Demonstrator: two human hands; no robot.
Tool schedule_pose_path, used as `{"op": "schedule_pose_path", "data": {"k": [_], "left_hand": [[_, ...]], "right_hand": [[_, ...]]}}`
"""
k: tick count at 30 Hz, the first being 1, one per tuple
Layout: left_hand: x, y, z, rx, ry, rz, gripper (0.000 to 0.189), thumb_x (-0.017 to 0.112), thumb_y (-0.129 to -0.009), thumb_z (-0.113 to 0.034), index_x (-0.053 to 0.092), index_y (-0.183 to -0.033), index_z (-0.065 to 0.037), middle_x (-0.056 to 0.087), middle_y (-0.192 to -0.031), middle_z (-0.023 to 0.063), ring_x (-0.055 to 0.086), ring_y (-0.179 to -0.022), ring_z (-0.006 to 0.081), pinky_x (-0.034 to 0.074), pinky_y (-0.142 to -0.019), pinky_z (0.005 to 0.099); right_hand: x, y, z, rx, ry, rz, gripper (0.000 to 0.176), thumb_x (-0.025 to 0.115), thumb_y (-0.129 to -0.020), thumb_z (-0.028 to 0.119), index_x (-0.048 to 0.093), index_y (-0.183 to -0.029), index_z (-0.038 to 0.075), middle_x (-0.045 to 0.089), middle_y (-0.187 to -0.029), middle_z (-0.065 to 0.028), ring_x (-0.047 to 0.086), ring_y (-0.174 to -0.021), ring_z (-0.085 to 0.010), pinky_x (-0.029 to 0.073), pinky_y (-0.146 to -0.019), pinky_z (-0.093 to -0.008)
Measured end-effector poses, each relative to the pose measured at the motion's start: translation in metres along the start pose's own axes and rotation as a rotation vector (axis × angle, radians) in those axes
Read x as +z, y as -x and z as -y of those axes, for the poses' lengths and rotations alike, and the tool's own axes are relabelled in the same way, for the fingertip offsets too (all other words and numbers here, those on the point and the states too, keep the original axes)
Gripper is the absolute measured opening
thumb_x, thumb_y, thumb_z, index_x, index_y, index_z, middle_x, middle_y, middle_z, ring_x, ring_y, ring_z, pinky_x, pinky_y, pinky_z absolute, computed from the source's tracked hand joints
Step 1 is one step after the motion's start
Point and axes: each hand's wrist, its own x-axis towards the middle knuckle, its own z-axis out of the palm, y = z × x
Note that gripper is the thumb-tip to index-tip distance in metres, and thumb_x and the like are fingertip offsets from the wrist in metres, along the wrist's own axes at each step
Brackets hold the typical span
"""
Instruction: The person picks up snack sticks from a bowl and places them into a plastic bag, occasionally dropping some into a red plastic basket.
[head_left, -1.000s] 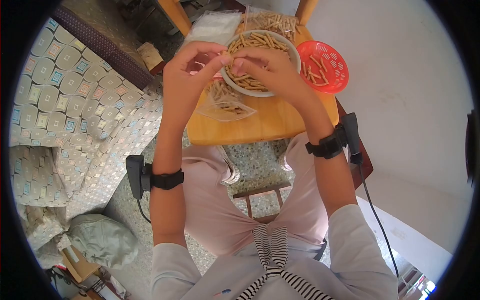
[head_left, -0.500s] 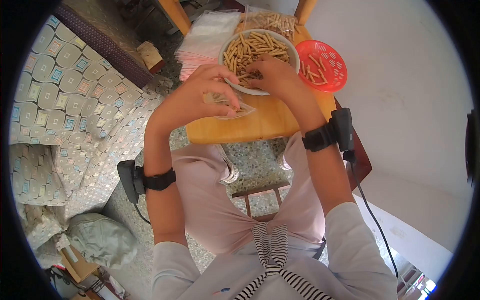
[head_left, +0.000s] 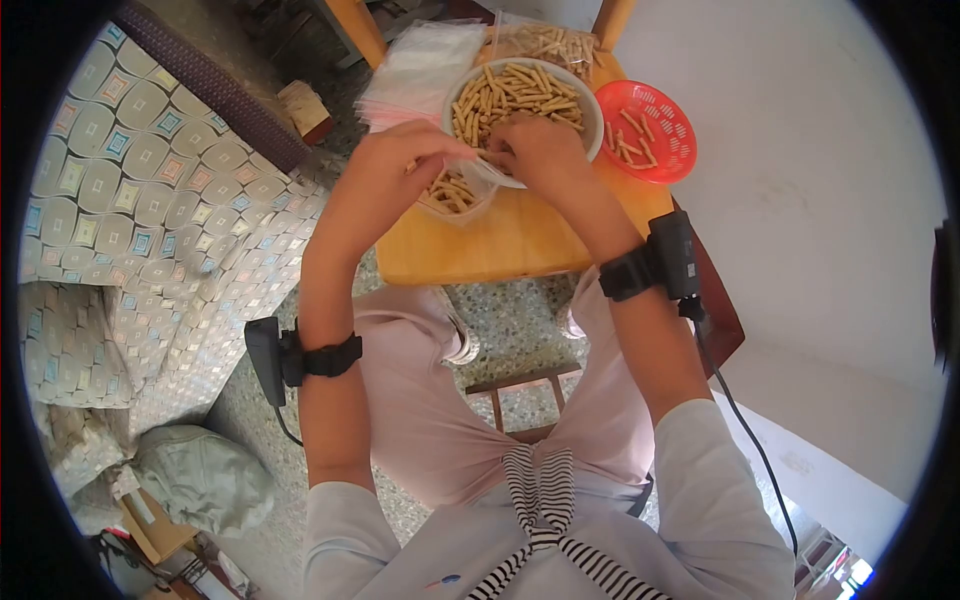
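My left hand (head_left: 395,165) pinches the rim of a clear plastic bag (head_left: 470,212) above the front left of the wooden seat. Several short tan sticks (head_left: 452,192) lie inside the bag. At the bag's mouth, my right hand (head_left: 540,150) has its fingers curled, with a tan stick showing at the fingertips; how many it holds is hidden. Just behind both hands stands a white bowl (head_left: 598,128) heaped with the same kind of sticks (head_left: 515,92).
A red perforated basket (head_left: 680,160) with several sticks sits to the right of the bowl. Flat plastic bags (head_left: 425,65) are stacked at the back left, and a filled bag (head_left: 545,42) lies behind the bowl. A white wall (head_left: 800,200) rises on the right.
My right hand has come out of the sticks in the bowl and moved to the bag's mouth. The bag, held by my left hand, now stands more upright and wider open.
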Motion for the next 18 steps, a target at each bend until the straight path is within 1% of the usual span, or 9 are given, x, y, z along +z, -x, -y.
{"op": "schedule_pose_path", "data": {"k": [1,3,5,6,9,13,15,16,18], "left_hand": [[0.0,0.0,0.001,0.0,0.0,0.0,0.024,0.06,-0.09,0.001,0.074,-0.109,-0.006,0.07,-0.098,0.0066,0.066,-0.087,0.0195,0.051,-0.076,0.0274],[-0.001,0.0,0.005,-0.033,0.138,-0.105,0.022,0.059,-0.093,0.0,0.073,-0.11,-0.004,0.071,-0.098,0.004,0.064,-0.087,0.0126,0.049,-0.073,0.0252],[-0.001,-0.001,0.009,-0.098,0.202,-0.117,0.022,0.059,-0.094,-0.002,0.073,-0.11,-0.004,0.071,-0.098,0.0029,0.063,-0.087,0.0104,0.049,-0.073,0.0242],[-0.001,-0.002,0.01,-0.162,0.267,-0.127,0.021,0.06,-0.094,-0.003,0.072,-0.111,-0.005,0.071,-0.098,0.0018,0.062,-0.087,0.0082,0.048,-0.073,0.0232],[0.001,-0.004,0.008,-0.199,0.336,-0.1,0.022,0.062,-0.094,-0.006,0.073,-0.113,-0.007,0.071,-0.097,0.0021,0.06,-0.083,0.0084,0.047,-0.072,0.0223],[0.003,-0.003,0.017,-0.213,0.154,-0.064,0.021,0.064,-0.09,-0.005,0.074,-0.108,-0.009,0.069,-0.102,0.002,0.056,-0.084,0.0066,0.044,-0.068,0.0206],[0.002,-0.005,0.019,0.053,0.035,-0.15,0.023,0.064,-0.085,-0.003,0.072,-0.106,-0.01,0.064,-0.109,0.0018,0.052,-0.087,0.0053,0.041,-0.066,0.0207],[0.003,-0.005,0.017,0.056,0.037,-0.149,0.023,0.064,-0.085,-0.003,0.072,-0.106,-0.01,0.064,-0.109,0.0018,0.052,-0.087,0.0053,0.041,-0.066,0.0207],[0.002,-0.002,0.012,0.067,0.059,-0.186,0.024,0.067,-0.086,-0.013,0.069,-0.109,-0.01,0.059,-0.112,0.0053,0.058,-0.088,0.018,0.049,-0.079,0.0297]], "right_hand": [[-0.003,-0.002,0.001,0.046,-0.04,0.004,0.015,0.071,-0.084,0.021,0.07,-0.096,0.012,0.07,-0.091,-0.0083,0.068,-0.085,-0.0317,0.053,-0.075,-0.043],[-0.004,-0.004,0.003,0.091,-0.081,0.008,0.016,0.07,-0.085,0.022,0.069,-0.098,0.011,0.071,-0.09,-0.0091,0.068,-0.084,-0.0319,0.053,-0.074,-0.0432],[-0.002,-0.007,0.004,0.141,-0.144,-0.135,0.018,0.067,-0.088,0.024,0.067,-0.102,0.011,0.072,-0.088,-0.0109,0.068,-0.082,-0.0322,0.052,-0.073,-0.0436],[-0.005,-0.007,0.007,0.14,-0.145,-0.135,0.018,0.067,-0.088,0.024,0.067,-0.102,0.011,0.072,-0.088,-0.0109,0.068,-0.082,-0.0322,0.052,-0.073,-0.0436],[-0.01,-0.008,0.011,0.092,-0.25,-0.271,0.015,0.066,-0.09,0.023,0.067,-0.097,0.01,0.07,-0.08,-0.0128,0.069,-0.077,-0.0328,0.053,-0.069,-0.0455],[-0.014,-0.009,0.014,0.111,-0.312,-0.321,0.016,0.066,-0.09,0.024,0.067,-0.096,0.009,0.07,-0.082,-0.0122,0.068,-0.077,-0.033,0.052,-0.067,-0.0443],[-0.017,-0.009,0.016,0.11,-0.317,-0.357,0.016,0.066,-0.09,0.024,0.067,-0.095,0.008,0.07,-0.083,-0.012,0.068,-0.077,-0.033,0.052,-0.066,-0.0439],[-0.018,-0.01,0.015,0.097,-0.369,-0.404,0.017,0.067,-0.089,0.023,0.067,-0.095,0.008,0.069,-0.084,-0.0113,0.067,-0.077,-0.0318,0.052,-0.066,-0.0423],[-0.024,-0.01,0.017,0.083,-0.421,-0.45,0.017,0.069,-0.089,0.023,0.067,-0.096,0.007,0.069,-0.085,-0.0106,0.067,-0.076,-0.0305,0.051,-0.065,-0.0406]]}}
